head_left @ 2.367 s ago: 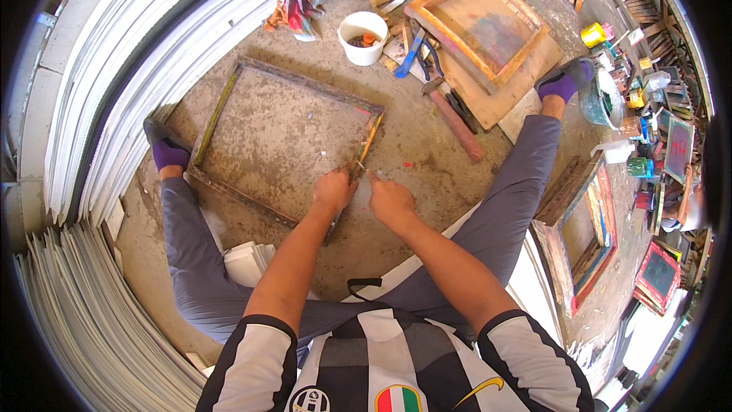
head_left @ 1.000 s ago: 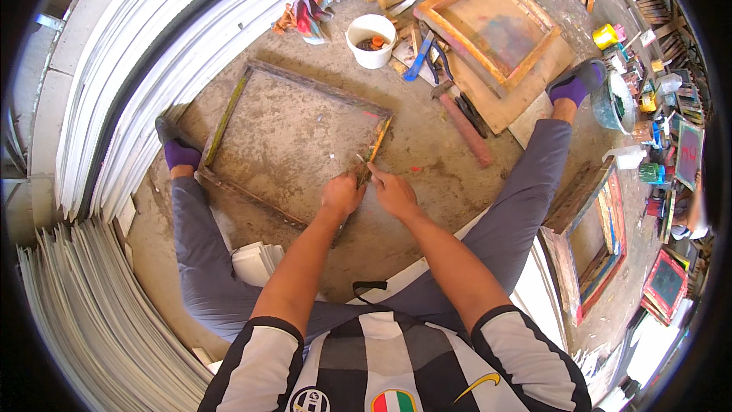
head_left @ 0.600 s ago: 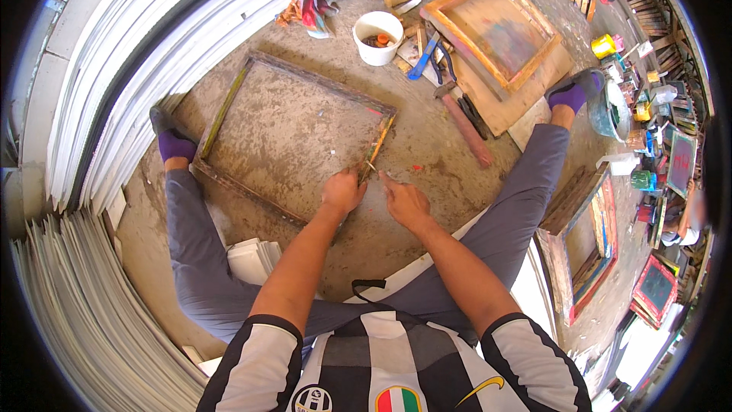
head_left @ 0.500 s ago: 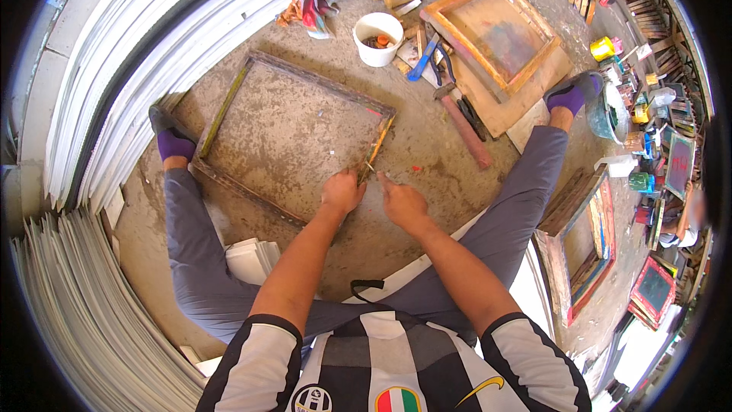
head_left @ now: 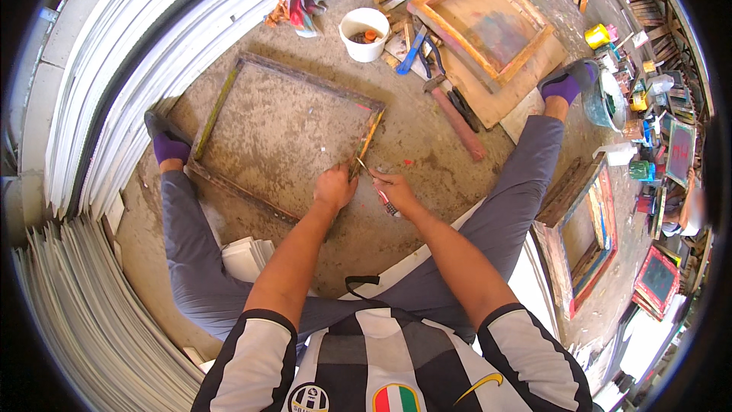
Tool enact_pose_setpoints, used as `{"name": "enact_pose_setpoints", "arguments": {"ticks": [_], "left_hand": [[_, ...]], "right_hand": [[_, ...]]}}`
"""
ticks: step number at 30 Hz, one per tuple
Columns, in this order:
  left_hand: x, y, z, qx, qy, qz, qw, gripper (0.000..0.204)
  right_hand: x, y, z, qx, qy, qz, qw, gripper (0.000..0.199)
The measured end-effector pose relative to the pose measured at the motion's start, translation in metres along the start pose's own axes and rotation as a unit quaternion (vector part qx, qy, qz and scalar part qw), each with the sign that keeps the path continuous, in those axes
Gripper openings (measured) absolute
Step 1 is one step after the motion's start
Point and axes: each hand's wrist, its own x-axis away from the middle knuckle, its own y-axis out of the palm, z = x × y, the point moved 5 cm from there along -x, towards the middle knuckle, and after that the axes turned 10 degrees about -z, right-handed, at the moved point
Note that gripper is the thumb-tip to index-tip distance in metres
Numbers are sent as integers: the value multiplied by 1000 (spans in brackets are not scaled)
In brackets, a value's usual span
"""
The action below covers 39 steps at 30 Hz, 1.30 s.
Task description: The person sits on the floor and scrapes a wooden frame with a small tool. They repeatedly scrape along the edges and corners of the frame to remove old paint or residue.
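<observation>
Shirt, black, grey and white, worn. On its chest: a round black-and-white crest with lettering at its lower edge, a green, white and red patch and a yellow curved mark.

Black strap, looped at the waist.

Forearms, bare, extended forward between spread legs and brought close together at the hands.

Right hand, palm side turned down and inward. A slim bladed tool is gripped; its handle, patterned red, white and dark, is seen below the palm, and its pale tip is pointed at the frame. Whether the wood is touched by the tip cannot be told.

Left hand, back uppermost, fingers curled. The right-hand bar of the wooden frame is gripped near its lower end.

Wooden frame, large, weathered, laid on the concrete floor ahead of the hands; yellow-orange paint is borne on the held bar.

Hammer, reddish handle, laid beyond at right.

White bucket, upright, small items inside.

Orange-stained frame, set on a brown board.

Small framed panel, far right, marked with reddish characters.
</observation>
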Motion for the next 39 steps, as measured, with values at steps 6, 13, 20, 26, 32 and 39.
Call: {"name": "enact_pose_setpoints", "arguments": {"ticks": [6,13,20,26,32,39], "left_hand": [[-1,-4,3,-30,-8,-31,999,48],[4,-1,-2,-8,-20,-14,1000,48],[4,4,-4,-20,-52,-57,997,52],[6,5,2,-21,-54,-14,998,46],[9,0,4,-36,-46,-39,998,56],[18,8,-3,-53,3,-60,997,68]], "right_hand": [[-4,-11,2,167,-74,23,983,41],[24,11,-39,584,-86,175,788,43],[-11,-3,12,-226,66,-90,968,40],[-1,-3,0,-138,127,-102,977,29],[26,-17,-20,114,53,-154,980,19],[56,-13,-64,172,-27,30,984,26]]}}
